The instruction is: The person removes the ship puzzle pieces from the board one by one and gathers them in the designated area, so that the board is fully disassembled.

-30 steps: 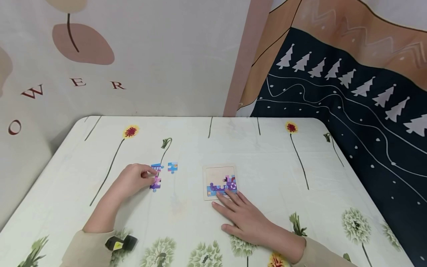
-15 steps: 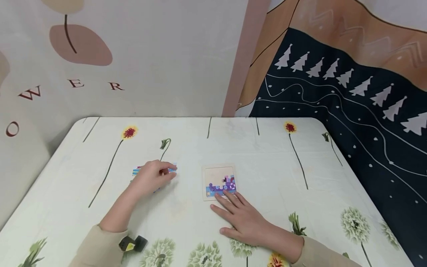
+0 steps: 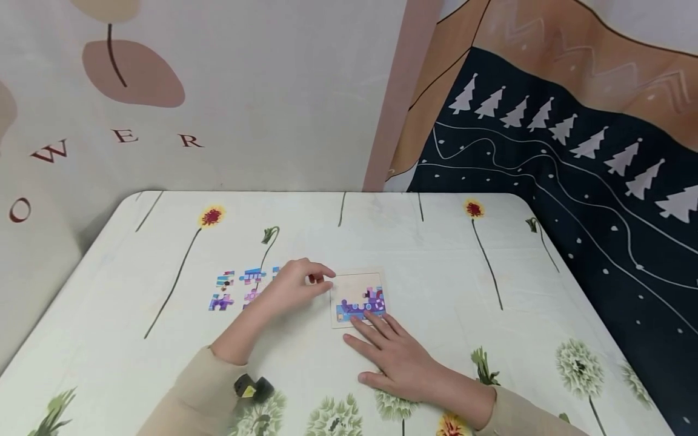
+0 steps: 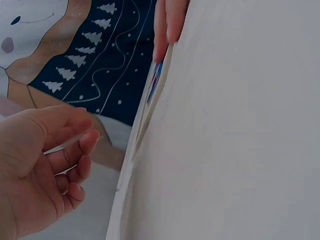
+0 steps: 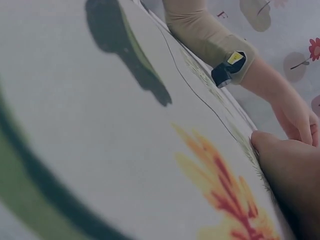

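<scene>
A small square wooden jigsaw tray [image 3: 354, 280] lies mid-table, with several purple, blue and pink pieces [image 3: 360, 306] fitted along its bottom and right side. My right hand [image 3: 398, 357] lies with fingers spread, its fingertips on the tray's near edge. The left hand [image 3: 300, 283] hovers at the tray's upper left corner, thumb and index finger apart and no piece visible between them. In the left wrist view the left hand [image 4: 45, 165] has loosely bent fingers. Loose jigsaw pieces [image 3: 221, 302] lie left of the tray, some partly hidden behind the left hand and forearm.
A white floral cloth [image 3: 436, 260] covers the table. A pale wall [image 3: 272, 91] stands behind the table, and a dark cloth printed with trees [image 3: 545, 151] hangs along the right. A black strap device [image 3: 254, 389] sits on the left sleeve.
My left hand has moved right from the loose pieces, passing over the rightmost one, to the tray's upper left corner. The loose pieces at the left have come into view. The right hand stays put.
</scene>
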### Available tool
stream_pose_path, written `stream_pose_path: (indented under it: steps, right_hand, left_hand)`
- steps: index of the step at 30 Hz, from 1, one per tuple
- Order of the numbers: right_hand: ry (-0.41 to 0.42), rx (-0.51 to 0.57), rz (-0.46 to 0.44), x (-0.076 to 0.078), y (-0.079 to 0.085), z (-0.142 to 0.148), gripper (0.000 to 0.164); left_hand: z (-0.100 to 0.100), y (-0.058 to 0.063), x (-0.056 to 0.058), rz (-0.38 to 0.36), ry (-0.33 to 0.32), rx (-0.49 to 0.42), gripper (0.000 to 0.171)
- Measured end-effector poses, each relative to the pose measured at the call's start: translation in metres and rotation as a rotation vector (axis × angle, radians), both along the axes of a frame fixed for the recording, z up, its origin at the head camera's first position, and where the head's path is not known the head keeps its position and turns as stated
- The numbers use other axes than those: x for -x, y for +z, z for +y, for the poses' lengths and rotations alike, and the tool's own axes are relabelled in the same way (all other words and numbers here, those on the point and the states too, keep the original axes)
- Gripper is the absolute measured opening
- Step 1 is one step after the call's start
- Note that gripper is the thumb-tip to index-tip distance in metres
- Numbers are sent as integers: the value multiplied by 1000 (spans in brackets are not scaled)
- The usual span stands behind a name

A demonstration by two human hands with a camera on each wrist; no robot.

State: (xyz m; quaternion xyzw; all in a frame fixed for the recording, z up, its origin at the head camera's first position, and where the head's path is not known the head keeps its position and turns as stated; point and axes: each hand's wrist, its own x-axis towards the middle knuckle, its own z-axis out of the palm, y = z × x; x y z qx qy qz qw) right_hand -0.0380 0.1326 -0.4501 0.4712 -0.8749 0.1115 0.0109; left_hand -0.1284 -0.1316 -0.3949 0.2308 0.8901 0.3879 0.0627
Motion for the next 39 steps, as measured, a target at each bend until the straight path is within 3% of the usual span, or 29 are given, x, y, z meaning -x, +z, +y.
stream_pose_path:
  steps: [8, 16, 28, 39]
  right_hand:
    - [3, 13, 3, 0, 0, 0, 60]
    - [6, 10, -29, -1, 2, 0, 60]
    - [6, -11, -46, 0, 1, 0, 61]
    - [19, 4, -13, 1, 3, 0, 61]
  left_hand:
    - [31, -9, 9, -34, -96, -94, 19]
    - [49, -22, 15, -46, -136, -99, 18]
    - [63, -39, 17, 2, -136, -84, 20]
    - [67, -39, 16, 10, -114, -99, 13]
